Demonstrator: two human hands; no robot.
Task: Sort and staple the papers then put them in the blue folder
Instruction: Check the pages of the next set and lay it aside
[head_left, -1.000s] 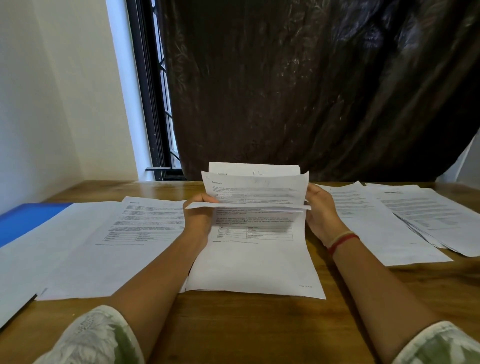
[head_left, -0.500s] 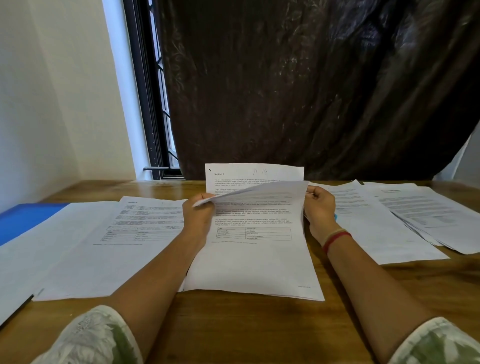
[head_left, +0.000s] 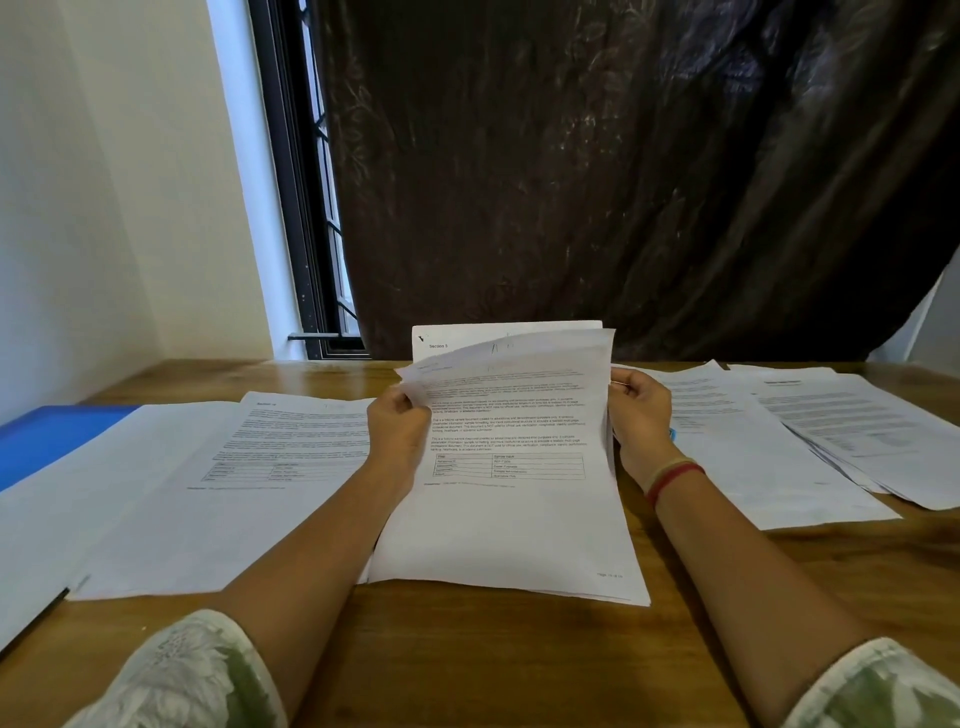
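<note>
Sorting looks about midway, I'd judge. Fingers of the left hand (head_left: 397, 423) pinch the top sheet's corner, and the right hand (head_left: 639, 410) grips the edge of the sheaf (head_left: 509, 499) propped on the counter (head_left: 467, 649). The left pile (head_left: 249, 467) and right piles (head_left: 779, 447) flank it. No stapler shows. The blue folder (head_left: 47, 436) lies far left, partly under sheets, its contents hidden.

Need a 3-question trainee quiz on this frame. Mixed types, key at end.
1. True or false: the left hand and the right hand both grip the centre papers.
2. The blue folder lies: A) at the far left of the table; B) under the right-side stacks; C) in the right hand.
3. Which wrist wears the red band?
Key: 1 true; 2 A; 3 right.
</note>
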